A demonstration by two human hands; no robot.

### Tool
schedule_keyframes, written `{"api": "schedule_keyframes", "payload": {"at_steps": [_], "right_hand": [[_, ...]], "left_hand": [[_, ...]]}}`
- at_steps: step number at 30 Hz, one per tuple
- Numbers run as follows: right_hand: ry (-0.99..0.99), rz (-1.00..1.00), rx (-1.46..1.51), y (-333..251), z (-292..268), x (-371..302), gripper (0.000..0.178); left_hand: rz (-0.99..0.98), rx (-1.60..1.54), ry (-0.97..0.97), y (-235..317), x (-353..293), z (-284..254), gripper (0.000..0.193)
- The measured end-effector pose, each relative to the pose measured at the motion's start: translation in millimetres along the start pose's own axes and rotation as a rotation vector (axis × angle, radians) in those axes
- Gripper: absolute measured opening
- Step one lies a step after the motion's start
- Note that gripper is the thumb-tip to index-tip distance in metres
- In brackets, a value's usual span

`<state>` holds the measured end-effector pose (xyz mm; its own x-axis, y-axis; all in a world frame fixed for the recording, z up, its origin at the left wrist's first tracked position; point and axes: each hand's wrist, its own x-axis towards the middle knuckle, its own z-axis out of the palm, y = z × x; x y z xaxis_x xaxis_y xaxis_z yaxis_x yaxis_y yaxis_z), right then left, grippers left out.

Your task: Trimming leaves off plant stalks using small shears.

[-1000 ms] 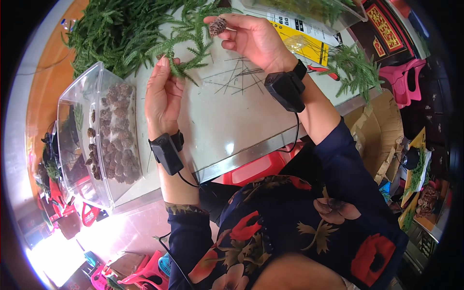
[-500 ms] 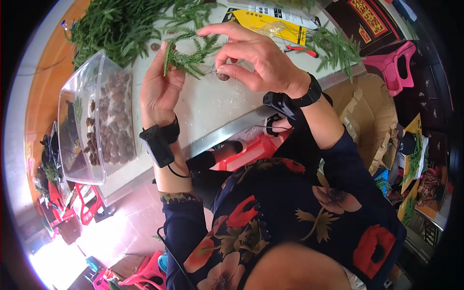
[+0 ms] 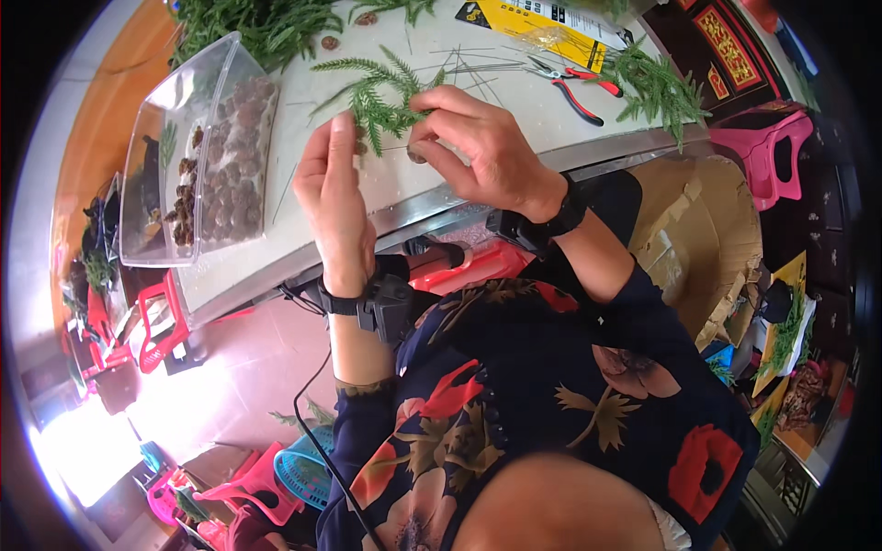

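Note:
My left hand (image 3: 335,193) is closed at the fingertips on a green needle-leaved sprig (image 3: 381,99), whose branches fan out over the white tabletop. A small brown cone (image 3: 360,147) shows beside its fingers. From the other side my right hand (image 3: 491,151) reaches to the sprig, thumb and fingers bent together. A second brown cone (image 3: 416,155) peeks out at its thumb tip, partly hidden by the fingers. Thin wires (image 3: 473,66) lie on the table just beyond, near red-handled pliers (image 3: 577,92).
On the left stands a clear plastic box (image 3: 243,165) of brown cones. Green branches (image 3: 253,32) are heaped at the back, with more sprigs (image 3: 657,87) at the right by a yellow package (image 3: 542,32). A cardboard box (image 3: 703,234) and pink stool (image 3: 763,151) stand right of the table.
Both hands have come lower in view with the sprig, which now has its branches spread out. The wires and pliers show more fully. The whole view has shifted.

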<state>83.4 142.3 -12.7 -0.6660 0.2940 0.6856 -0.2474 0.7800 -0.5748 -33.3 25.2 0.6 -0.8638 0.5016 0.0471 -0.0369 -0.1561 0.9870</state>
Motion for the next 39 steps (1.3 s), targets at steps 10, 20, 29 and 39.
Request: {"api": "schedule_keyframes", "payload": {"at_steps": [10, 20, 29, 39], "right_hand": [[-0.05, -0.119, -0.184, -9.9, 0.5, -15.8, 0.006], [-0.158, 0.276, 0.59, 1.2, -19.8, 10.0, 0.007], [-0.041, 0.546, 0.832, -0.1, -2.0, -6.2, 0.012], [0.093, 0.737, 1.009, -0.7, 5.7, -15.1, 0.022]], "left_hand": [[-0.026, -0.182, -0.063, -6.1, -13.9, -7.5, 0.017], [-0.165, -0.178, -0.269, 0.7, -22.8, -18.4, 0.02], [-0.097, -0.268, -0.067, 3.8, -32.2, -16.7, 0.026], [0.042, 0.125, -0.164, -5.9, -34.5, -13.5, 0.016]]}}
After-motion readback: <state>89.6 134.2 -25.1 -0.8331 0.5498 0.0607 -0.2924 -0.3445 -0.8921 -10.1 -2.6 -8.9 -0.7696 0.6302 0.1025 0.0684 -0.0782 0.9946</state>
